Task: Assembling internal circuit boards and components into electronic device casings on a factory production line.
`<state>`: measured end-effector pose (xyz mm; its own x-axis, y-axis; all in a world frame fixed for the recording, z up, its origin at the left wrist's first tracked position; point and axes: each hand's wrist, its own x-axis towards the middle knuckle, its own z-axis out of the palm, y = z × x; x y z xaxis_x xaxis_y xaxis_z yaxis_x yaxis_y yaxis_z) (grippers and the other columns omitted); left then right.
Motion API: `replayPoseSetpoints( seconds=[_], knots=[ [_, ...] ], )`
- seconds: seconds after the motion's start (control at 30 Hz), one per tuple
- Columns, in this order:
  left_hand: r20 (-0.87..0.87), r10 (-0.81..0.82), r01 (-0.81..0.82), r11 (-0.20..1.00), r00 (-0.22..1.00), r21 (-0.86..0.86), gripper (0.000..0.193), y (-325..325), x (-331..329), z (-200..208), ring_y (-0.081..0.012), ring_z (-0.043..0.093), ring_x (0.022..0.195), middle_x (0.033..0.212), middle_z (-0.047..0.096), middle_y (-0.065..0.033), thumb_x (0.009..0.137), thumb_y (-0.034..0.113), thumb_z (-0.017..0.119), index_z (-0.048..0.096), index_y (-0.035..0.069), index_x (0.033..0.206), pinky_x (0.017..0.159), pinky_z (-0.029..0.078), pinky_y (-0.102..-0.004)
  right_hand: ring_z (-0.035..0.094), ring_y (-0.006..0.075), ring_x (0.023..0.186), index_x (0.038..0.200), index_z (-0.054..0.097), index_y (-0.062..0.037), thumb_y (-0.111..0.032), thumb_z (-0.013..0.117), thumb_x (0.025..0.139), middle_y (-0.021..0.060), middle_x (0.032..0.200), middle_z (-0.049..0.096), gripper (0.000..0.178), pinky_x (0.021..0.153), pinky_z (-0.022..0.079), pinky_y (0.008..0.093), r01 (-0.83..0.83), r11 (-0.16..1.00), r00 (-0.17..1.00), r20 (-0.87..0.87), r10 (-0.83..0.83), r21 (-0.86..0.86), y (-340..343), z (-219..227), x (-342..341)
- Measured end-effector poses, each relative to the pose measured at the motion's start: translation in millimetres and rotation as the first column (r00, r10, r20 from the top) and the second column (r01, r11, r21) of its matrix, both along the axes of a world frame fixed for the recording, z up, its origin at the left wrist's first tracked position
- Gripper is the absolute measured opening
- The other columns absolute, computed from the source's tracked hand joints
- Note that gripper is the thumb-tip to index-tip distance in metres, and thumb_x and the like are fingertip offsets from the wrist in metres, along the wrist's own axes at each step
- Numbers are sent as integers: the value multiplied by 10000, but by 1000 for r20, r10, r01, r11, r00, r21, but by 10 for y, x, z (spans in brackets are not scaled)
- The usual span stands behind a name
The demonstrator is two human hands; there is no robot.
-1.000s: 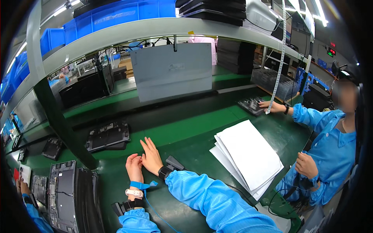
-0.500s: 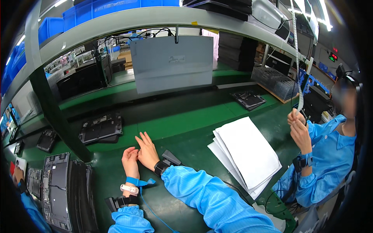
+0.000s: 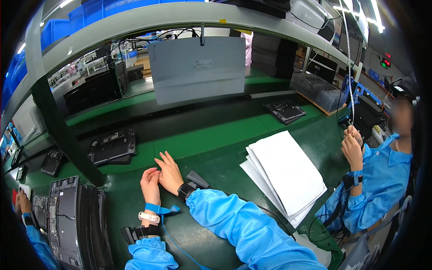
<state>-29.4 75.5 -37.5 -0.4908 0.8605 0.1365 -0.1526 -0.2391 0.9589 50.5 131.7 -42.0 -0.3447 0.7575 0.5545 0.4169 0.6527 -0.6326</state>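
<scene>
My left hand (image 3: pixel 150 185) and my right hand (image 3: pixel 169 173) rest close together over the green workbench (image 3: pixel 198 168), left of the papers. Loosely curved, the left fingers hold nothing that I can see; their tips are beside my right hand. The fingers of my right hand are stretched forward and empty. A blue wrist strap (image 3: pixel 162 209) with a thin coiled cord and a pale watch (image 3: pixel 149 218) are on my left wrist. Nearest on the right lies a stack of white sheets (image 3: pixel 288 173). Beyond my hands sits an opened laptop base (image 3: pixel 112 146).
Upright laptop bases (image 3: pixel 65 220) stand at lower left, beside a green post (image 3: pixel 67 135). A grey panel (image 3: pixel 198 72) hangs ahead. Another dark laptop part (image 3: pixel 285 111) lies on the far strip. A co-worker (image 3: pixel 378 180) at right grips a hanging white strap (image 3: pixel 349 76).
My hands stay almost where they were. The co-worker's hands on the right have shifted slightly rightward along with the hanging strap. The whole view has tilted a little.
</scene>
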Motion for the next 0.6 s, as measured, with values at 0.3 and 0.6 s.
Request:
replayPoseSetpoints(
  seconds=[0.3, 0.6],
  knots=[
    [-27, -18, 18, 1000, 999, 2, 210, -8, 3, -9, -146, 579, 876, 942, 609, -109, 838, 3, 513, 546, -56, 1037, 781, 456, -242, 289, 365, 1310, 1150, 564, 13, -9, 528, 716, 217, 1331, 421, 436, 1045, 290, 442, -6, 1000, 1000, 15, 7, -27, -9, 19, 12],
    [-47, -25, 25, 1000, 999, 6, 202, -33, 6, 26, -146, 583, 875, 945, 609, -107, 839, -1, 524, 550, -60, 1030, 794, 459, -241, 287, 353, 1315, 1103, 605, -8, -33, 550, 724, 205, 1327, 434, 384, 1051, 281, 446, -27, 999, 999, 39, 29, -42, -12, 24, 32]
  ],
)
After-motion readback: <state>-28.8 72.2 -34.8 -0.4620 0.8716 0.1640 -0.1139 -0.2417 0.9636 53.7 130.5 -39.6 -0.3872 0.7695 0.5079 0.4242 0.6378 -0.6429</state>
